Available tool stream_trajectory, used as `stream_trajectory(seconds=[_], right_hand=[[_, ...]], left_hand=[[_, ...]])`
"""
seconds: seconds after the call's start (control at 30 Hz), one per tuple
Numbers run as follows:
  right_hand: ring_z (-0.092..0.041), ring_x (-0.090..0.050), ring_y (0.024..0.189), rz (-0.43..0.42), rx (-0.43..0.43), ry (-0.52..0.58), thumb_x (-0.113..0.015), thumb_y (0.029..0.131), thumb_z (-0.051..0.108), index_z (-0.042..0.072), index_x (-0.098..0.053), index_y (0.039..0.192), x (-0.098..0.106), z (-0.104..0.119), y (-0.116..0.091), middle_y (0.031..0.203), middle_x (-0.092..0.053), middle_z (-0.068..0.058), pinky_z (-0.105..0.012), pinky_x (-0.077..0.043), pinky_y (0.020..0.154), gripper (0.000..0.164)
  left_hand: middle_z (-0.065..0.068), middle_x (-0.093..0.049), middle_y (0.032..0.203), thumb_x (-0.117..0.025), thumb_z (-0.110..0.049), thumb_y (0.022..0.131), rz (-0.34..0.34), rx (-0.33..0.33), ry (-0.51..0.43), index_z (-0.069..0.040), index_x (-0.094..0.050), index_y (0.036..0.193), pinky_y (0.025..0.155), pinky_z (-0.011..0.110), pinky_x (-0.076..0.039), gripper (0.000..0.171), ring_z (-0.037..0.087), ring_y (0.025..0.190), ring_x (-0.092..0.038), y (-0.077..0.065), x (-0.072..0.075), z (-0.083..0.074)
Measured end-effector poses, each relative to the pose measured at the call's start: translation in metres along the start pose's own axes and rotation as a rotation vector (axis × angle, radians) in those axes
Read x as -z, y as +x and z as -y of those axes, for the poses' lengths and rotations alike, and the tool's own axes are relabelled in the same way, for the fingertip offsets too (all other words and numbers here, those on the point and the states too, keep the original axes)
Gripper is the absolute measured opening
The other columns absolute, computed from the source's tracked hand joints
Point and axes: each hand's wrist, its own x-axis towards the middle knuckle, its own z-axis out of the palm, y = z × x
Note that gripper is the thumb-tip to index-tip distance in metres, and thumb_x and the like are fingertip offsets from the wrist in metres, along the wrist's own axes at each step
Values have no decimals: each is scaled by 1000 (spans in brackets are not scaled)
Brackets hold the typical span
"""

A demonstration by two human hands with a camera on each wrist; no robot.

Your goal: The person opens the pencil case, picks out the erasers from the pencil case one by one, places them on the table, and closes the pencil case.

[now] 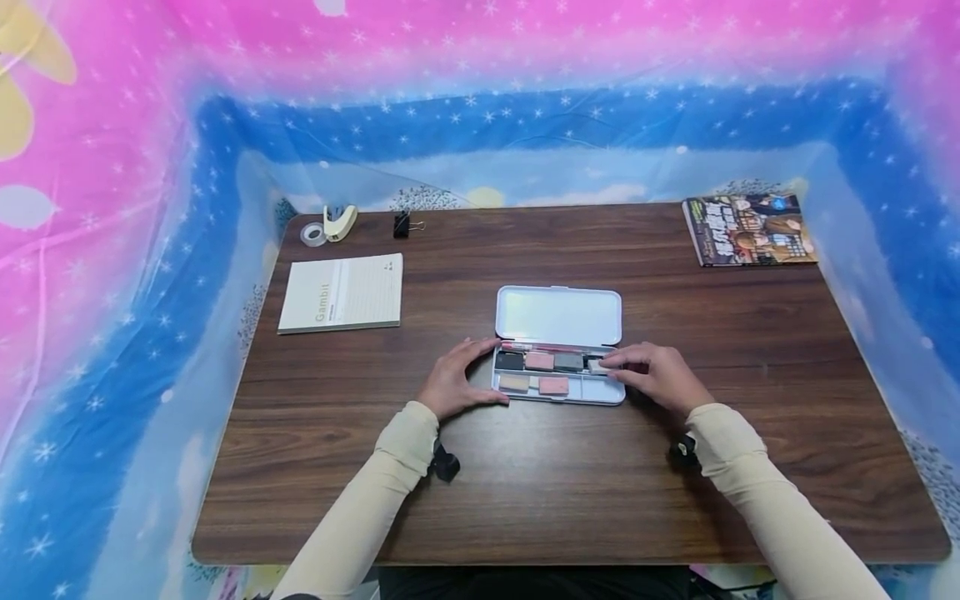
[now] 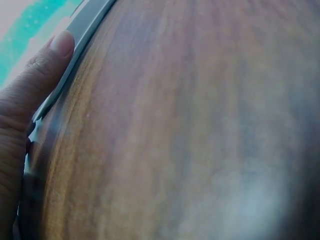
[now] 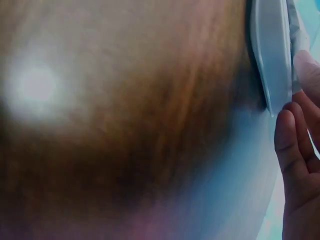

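A white pencil case (image 1: 600, 390) lies open on the table, its lid (image 1: 558, 315) folded back on the far side. My left hand (image 1: 456, 379) grips its left end, thumb at the near edge and fingers at the far corner. My right hand (image 1: 660, 377) pinches a whitish eraser (image 1: 597, 366) at the right end of the far row. That row also holds a black eraser (image 1: 510, 361), a pink eraser (image 1: 539, 360) and a grey eraser (image 1: 568, 362). In the near row lie a beige eraser (image 1: 514, 382) and another pink eraser (image 1: 553, 386). A slim reddish pen (image 1: 517, 345) runs along the hinge.
A Gambit notebook (image 1: 341, 293) lies at the left of the wooden table (image 1: 750, 333). Behind it are a tape roll (image 1: 312, 234), a cream-coloured stapler-like item (image 1: 341, 223) and a black binder clip (image 1: 402, 225). A comic book (image 1: 750, 231) sits at the far right corner.
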Motion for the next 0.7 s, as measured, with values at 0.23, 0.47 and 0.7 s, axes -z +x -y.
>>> stream_trajectory(seconds=[0.23,0.47,0.7], right_hand=[[-15,-63,88,-24,-21,86,-82,92,4,17,-83,113,0,0,-2,113,-76,-2,-22,-54,69,25],[-14,-65,93,-92,-70,185,-83,92,5,12,-80,120,8,-6,1,117,-75,-7,-17,-56,75,29],[-4,-67,97,-229,-136,172,-82,90,0,3,-77,122,42,-45,15,120,-75,-18,-9,-55,82,33]], left_hand=[[9,-63,148,-102,-36,68,0,5,9,-11,-59,150,127,45,-34,96,37,143,-51,4,1,-2],[13,-65,145,-102,-36,67,0,-13,9,-8,-60,149,128,44,-33,97,35,140,-55,7,0,-3],[14,-65,145,-102,-34,67,5,-3,3,-6,-60,148,127,47,-33,96,35,139,-56,1,0,-3]])
